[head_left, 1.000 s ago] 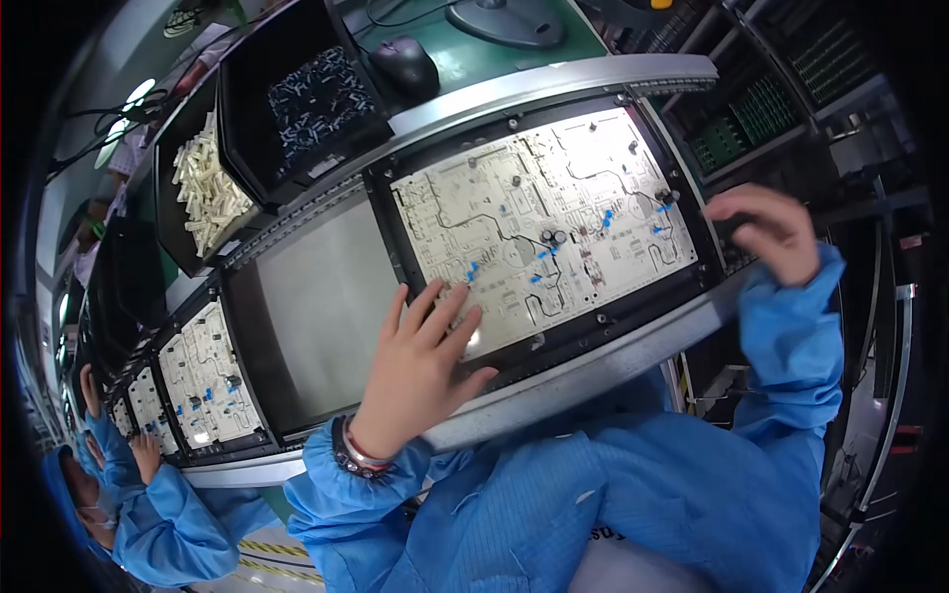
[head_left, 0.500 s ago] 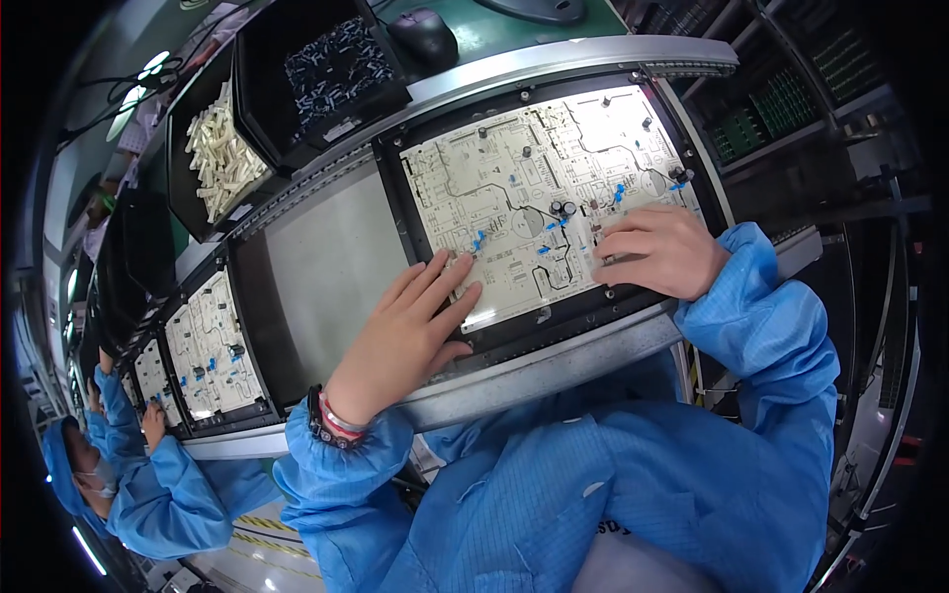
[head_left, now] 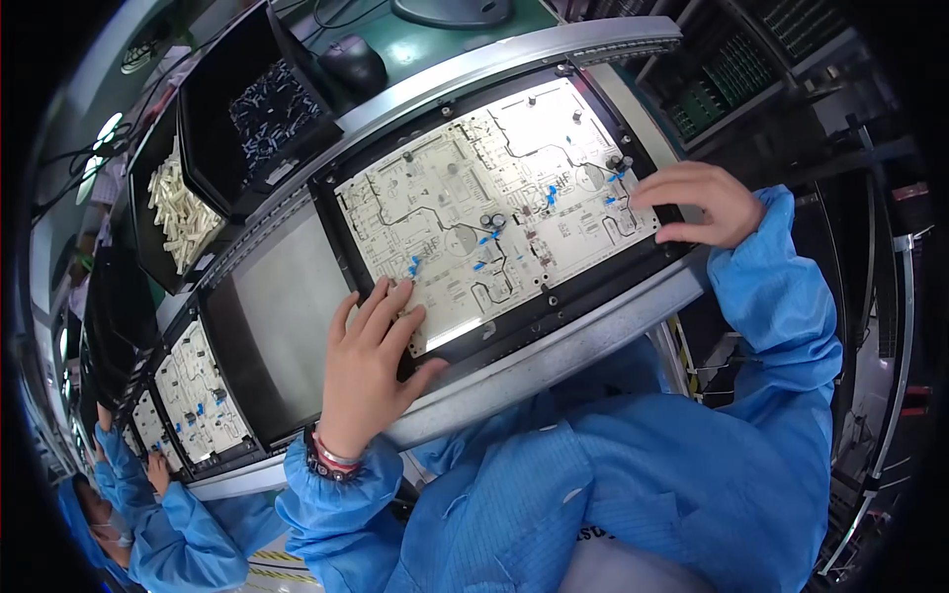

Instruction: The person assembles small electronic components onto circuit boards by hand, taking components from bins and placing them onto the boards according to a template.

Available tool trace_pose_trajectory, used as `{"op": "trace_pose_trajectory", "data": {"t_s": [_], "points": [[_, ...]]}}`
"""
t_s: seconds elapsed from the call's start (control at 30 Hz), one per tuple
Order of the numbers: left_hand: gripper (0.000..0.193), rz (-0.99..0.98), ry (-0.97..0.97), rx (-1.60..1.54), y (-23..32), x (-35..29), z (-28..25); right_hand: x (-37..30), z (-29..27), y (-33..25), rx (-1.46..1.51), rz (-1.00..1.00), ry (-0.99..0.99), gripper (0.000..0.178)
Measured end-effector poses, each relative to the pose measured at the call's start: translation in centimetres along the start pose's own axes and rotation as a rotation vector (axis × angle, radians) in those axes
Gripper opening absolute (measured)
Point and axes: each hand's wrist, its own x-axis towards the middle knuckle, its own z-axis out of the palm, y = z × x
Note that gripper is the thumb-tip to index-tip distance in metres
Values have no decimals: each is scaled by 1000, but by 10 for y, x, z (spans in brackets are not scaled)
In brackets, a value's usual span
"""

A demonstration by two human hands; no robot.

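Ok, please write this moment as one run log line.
left hand: open, over near left corner of circuit board | right hand: open, at board's right edge | board: in black frame | mouse: beyond rail

Board print — none readable.

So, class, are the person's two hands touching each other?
Apart: the head view shows a wide stretch of circuit board between the left hand and right hand.

Room R of L hand, bins (far L) block
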Motion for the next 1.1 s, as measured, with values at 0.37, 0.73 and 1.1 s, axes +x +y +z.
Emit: {"op": "trace_pose_trajectory", "data": {"t_s": [0.37, 0.73, 1.1], "points": [[30, -31, 27, -56, 4, 2, 3, -8, 2, 7, -95, -32, -87, 34], [31, -10, 550, 109, -90, 71, 21, 20, 8, -35, -214, -9, 208, 29], [21, -49, 476, -85, -103, 65, 17, 195, 81, -7, -236, 52, 570, 21]]}}
